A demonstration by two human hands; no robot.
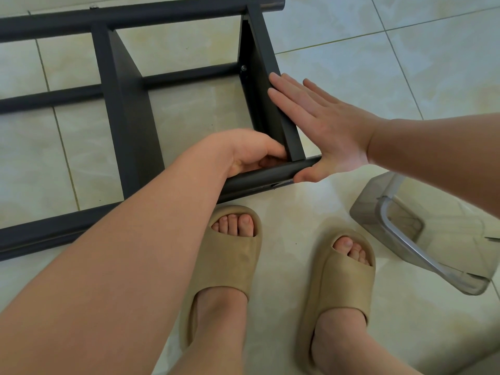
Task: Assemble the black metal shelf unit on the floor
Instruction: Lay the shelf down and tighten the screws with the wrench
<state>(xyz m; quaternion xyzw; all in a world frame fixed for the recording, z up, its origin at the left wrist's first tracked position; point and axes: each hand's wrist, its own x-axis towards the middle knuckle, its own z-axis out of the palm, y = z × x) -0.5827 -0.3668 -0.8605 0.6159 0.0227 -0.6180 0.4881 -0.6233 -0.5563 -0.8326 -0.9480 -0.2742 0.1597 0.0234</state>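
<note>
A: Where was the shelf unit (pixel 130 104) at that point?

B: Lying on its side on the tiled floor (pixel 405 63), just beyond the person's tan slippers (pixel 230 253). Its near pole (pixel 259 180) ran from the lower left up to the right and ended right at the right hand.

A: And the hands?

B: The left hand (pixel 251 155) was curled round that pole, in the inner corner where the end panel (pixel 267 85) met it. The right hand (pixel 322 125) held nothing: fingers straight, palm flat against the outer face of the same panel, thumb touching the pole's tip.

A: So one hand on each side of the panel.

B: Yes, left inside and right outside. The panel's long edge ran away from the person, toward the far pole (pixel 135 14), and the right palm lay along it. Any push, I'd judge, would have gone from right to left, across the panel and along the near pole, with the left hand bracing the joint.

A: Anything in the way?

B: A clear plastic box (pixel 400 226) lay near the right forearm, apart from the frame. Whether the joint was screwed tight, I couldn't tell.
</note>
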